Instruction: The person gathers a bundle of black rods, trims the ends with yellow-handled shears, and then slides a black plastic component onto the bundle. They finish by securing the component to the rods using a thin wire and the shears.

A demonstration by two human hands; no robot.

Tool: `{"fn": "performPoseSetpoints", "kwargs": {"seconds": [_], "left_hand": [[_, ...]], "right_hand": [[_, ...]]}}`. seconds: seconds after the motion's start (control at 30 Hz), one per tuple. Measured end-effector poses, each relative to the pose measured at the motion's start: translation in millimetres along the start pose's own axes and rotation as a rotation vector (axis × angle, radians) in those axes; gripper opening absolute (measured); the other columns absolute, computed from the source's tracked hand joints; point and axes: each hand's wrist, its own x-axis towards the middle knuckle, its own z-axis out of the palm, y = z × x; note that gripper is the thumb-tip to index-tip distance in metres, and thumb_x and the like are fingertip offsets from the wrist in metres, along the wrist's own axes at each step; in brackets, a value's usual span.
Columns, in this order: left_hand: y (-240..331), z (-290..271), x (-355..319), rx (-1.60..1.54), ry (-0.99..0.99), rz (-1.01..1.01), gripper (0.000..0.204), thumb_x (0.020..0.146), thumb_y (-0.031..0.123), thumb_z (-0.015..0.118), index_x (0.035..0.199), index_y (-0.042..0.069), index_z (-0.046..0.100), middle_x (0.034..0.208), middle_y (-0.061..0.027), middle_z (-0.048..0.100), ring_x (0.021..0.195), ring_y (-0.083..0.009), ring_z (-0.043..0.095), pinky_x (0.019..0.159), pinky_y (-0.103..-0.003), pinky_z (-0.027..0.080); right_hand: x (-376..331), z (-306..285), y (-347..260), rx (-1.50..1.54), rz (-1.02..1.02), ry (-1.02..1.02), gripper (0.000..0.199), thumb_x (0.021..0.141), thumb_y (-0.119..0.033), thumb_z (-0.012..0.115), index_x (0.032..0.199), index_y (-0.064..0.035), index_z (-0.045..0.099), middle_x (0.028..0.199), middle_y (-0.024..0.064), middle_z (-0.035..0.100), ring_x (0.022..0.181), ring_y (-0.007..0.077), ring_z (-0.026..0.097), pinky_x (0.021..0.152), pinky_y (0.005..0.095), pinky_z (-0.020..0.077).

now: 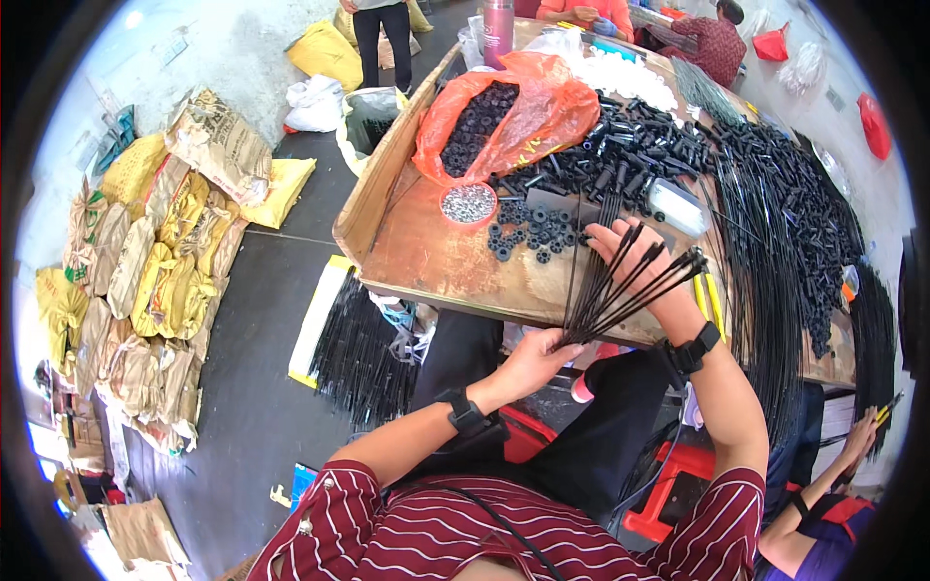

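A bundle of thin black rods point(593, 312) is held over the table's front edge. My left hand point(531, 366) is closed around its gathered lower end. The rods fan out up and to the right, with small dark knobs at several tips. My right hand point(644, 276) is higher up, its fingers curled among the rods near their upper part; the exact grip is partly hidden. Just beyond it lie small black ring-shaped parts point(544, 230) and a heap of black tubular parts point(630, 155). A round tub of small silvery metal pieces point(468, 203) stands to the left.
The wooden table point(426, 257) has a raised left edge. On it are an orange plastic bag point(552, 102) of black parts, a pink bottle point(498, 34), white pieces point(630, 82) and long black rods point(760, 290). Sacks point(165, 261) lie at left. Other people work nearby.
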Motion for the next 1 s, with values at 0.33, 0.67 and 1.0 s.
{"fn": "performPoseSetpoints", "kwargs": {"seconds": [0.33,0.67,1.0], "left_hand": [[17.7,-1.3,-10.3,0.044,-0.018,-0.08,0.025,0.092,0.013,0.062,0.112,-0.002,0.061,0.093,-0.0003,0.064,0.087,-0.0032,0.054,0.072,-0.022,0.047],[61.4,-34.2,-37.3,0.883,0.196,0.472,0.051,0.073,0.021,0.078,0.115,0.001,0.057,0.111,-0.0134,0.058,0.113,-0.03,0.053,0.095,-0.04,0.044],[63.4,-32.1,24.0,1.163,-0.179,0.562,0.107,0.056,0.031,0.085,0.143,0.002,0.029,0.151,-0.0225,0.018,0.141,-0.0377,0.017,0.114,-0.043,0.023]], "right_hand": [[-5.8,6.7,4.7,-0.009,-0.044,-0.175,0.031,0.083,-0.014,0.054,0.113,-0.0134,0.061,0.072,0.0048,0.054,0.071,0.0224,0.056,0.064,0.0332,0.0468],[0.9,-9.8,-3.6,0.234,0.152,-0.02,0.024,0.087,-0.021,0.059,0.109,-0.0105,0.059,0.085,0.0108,0.057,0.076,0.0308,0.058,0.063,0.0408,0.0481],[-25.4,-7.4,-1.5,0.196,0.456,-0.17,0.024,0.091,-0.021,0.055,0.076,-0.0021,0.055,0.071,0.0207,0.061,0.067,0.0395,0.06,0.06,0.0487,0.0464]]}}
